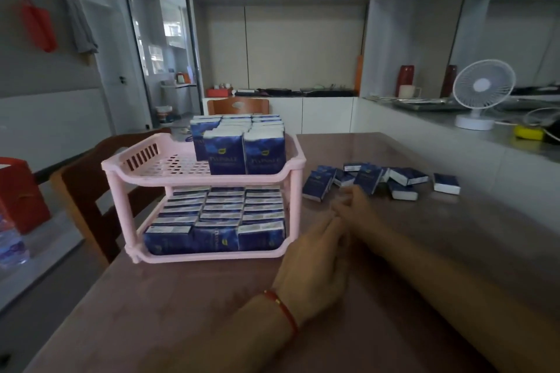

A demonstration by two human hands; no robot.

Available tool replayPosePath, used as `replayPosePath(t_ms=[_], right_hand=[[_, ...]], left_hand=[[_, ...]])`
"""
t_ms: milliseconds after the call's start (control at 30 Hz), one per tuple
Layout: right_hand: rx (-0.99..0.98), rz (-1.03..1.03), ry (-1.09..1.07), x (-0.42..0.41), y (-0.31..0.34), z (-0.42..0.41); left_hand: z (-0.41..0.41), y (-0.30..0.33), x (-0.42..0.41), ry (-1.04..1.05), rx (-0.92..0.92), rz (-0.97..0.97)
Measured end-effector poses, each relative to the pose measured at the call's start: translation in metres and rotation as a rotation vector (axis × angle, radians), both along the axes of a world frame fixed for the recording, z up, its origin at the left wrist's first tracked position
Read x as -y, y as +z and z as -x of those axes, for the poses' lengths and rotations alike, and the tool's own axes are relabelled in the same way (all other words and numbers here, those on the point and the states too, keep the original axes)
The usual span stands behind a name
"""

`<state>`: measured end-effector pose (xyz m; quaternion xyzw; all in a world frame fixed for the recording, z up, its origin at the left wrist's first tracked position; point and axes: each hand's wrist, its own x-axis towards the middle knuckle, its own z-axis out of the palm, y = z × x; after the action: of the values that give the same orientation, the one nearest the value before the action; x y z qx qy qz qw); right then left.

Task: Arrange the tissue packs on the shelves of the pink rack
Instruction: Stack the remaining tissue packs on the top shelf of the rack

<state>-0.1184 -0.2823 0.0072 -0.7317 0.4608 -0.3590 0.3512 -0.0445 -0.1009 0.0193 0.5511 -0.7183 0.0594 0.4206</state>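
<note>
A pink two-shelf rack (188, 180) stands on the table's left half. Its lower shelf is filled with upright blue tissue packs (221, 215). The upper shelf holds upright packs (242, 142) on its right side, and its left part is bare. Several loose blue packs (369, 180) lie scattered on the table right of the rack. My left hand (315, 263) rests on the table in front of the rack's right end, fingers together, holding nothing. My right hand (354, 206) lies just beyond it, near the loose packs, blurred, with no pack visibly in it.
The brown table (424, 297) runs to a grey counter on the right with a white fan (481, 90) and a yellow object (528, 133). A wooden chair (91, 184) stands left of the rack, another behind it. A red bag (21, 196) sits far left.
</note>
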Motion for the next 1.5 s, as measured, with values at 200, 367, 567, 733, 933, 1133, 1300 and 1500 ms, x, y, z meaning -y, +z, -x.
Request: replayPosePath(t_ms=[200,367,567,733,933,1133,1300,1500], right_hand=[[-0.23,0.247,-0.025,0.043,0.01,-0.033],[-0.258,0.27,-0.077,0.052,-0.003,-0.049],[0.035,0.131,0.068,0.04,0.013,-0.024],[0.306,-0.181,0.291,0.007,0.05,0.04],[0.095,-0.264,0.692,-0.043,0.053,0.082],[-0.114,0.225,0.273,0.008,0.048,0.035],[-0.721,0.591,0.062,0.074,0.037,-0.024],[-0.809,0.493,0.114,0.101,0.021,-0.057]], left_hand=[[-0.009,-0.009,0.007,0.014,-0.113,-0.026],[-0.01,-0.01,0.006,-0.045,-0.103,-0.045],[-0.011,-0.011,0.004,-0.045,-0.143,-0.052],[-0.011,-0.016,0.0,-0.037,-0.382,-0.191],[-0.009,-0.013,-0.001,-0.097,-0.645,-0.328],[-0.01,-0.019,0.002,-0.082,-0.706,-0.331],[-0.013,-0.021,0.0,-0.094,-0.682,-0.307],[-0.016,-0.021,-0.002,-0.131,-0.655,-0.281]])
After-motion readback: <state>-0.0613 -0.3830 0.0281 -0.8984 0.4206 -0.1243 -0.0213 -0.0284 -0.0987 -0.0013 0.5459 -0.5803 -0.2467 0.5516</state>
